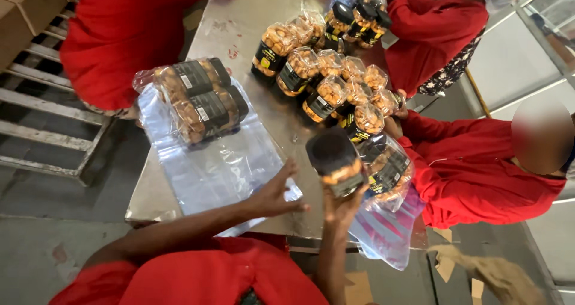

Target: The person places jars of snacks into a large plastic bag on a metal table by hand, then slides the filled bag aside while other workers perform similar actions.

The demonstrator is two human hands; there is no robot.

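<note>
Hands: right hand [342,206] grips one jar [335,160]; left hand [272,194] bare.

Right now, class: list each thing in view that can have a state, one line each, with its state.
Left hand: open, fingers spread over the plastic bags.
Right hand: gripping a black-lidded jar, lid toward camera.
Plastic bags: flat on the steel table.
Bagged jars: lying down, wrapped.
Loose jars: clustered, lids on.

Golden-brown snacks are seen in a clear plastic jar with a black lid [335,161], above a grey steel table [251,17]; red sleeves [473,173] are worn.
</note>
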